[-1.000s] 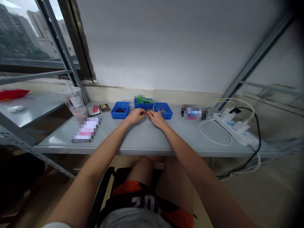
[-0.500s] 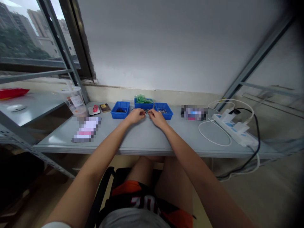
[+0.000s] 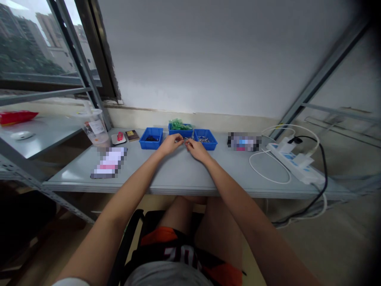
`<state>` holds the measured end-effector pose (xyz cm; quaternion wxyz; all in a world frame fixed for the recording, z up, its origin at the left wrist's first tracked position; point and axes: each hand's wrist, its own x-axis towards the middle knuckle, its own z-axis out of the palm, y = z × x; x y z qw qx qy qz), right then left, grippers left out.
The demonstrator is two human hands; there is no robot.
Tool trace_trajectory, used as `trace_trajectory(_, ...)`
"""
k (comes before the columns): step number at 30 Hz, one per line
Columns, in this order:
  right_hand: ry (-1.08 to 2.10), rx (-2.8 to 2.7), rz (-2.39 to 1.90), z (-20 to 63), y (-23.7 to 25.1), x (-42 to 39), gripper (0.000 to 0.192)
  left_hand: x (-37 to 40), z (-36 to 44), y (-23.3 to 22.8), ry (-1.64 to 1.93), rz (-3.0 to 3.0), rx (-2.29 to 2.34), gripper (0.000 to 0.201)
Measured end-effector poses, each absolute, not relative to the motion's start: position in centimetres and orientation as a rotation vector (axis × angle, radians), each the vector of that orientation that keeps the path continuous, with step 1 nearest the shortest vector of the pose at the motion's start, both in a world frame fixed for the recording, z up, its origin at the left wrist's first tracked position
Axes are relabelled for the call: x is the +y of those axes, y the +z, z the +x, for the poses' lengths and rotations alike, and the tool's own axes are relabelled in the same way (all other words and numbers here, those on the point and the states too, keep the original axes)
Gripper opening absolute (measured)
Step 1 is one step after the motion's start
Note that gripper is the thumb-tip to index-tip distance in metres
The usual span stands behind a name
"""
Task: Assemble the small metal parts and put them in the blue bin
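Observation:
My left hand [image 3: 173, 143] and my right hand [image 3: 195, 149] meet over the desk in front of the blue bins, fingertips almost together. Both are closed in a pinch; whatever they hold is too small to make out. Just behind the fingers, some small shiny metal pieces show in part. The left blue bin [image 3: 141, 142] has small dark pieces in it. In the middle blue bin [image 3: 180, 132] lie green plastic packets [image 3: 179, 124]. Shiny metal ring-like pieces [image 3: 204, 139] lie in the right blue bin [image 3: 213, 144].
At left on the grey desk [image 3: 184, 174] are a phone [image 3: 109, 162], a plastic drink cup [image 3: 97, 129], a small white dish [image 3: 119, 140] and a dark box [image 3: 132, 135]. A blurred device [image 3: 244, 142], a power strip [image 3: 300, 165] and looping cables stand at right.
My left hand has shifted very slightly up, and the fingers of both hands have moved a little at the tips. The bins and other objects stay put.

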<state>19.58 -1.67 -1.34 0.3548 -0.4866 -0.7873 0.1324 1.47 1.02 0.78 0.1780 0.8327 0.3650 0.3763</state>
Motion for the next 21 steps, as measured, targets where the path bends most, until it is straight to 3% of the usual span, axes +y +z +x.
trace_trajectory(21,0.293,-1.989,-1.259,19.64,-1.08,-1.70,0.020,1.15,1.14,0.73,0.897,2.463,1.061,0.017)
